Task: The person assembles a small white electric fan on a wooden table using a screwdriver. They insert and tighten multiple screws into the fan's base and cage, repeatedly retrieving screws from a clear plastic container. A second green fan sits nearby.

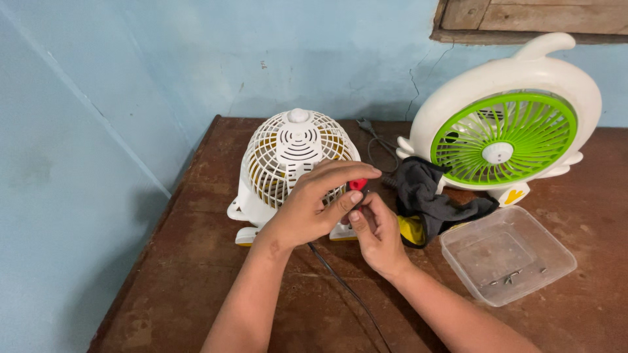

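A small white table fan with a cage grille stands on a brown wooden table, facing me. My left hand lies over the lower front of its grille, fingers curled on it. My right hand is just to the right, fingers pinched on a small tool with a red handle held against the fan. A black cord runs from under my hands toward me.
A larger white fan with a green grille stands at the back right. A dark cloth over something yellow lies between the fans. A clear plastic tray holds a few small screws. Blue walls close the left and back.
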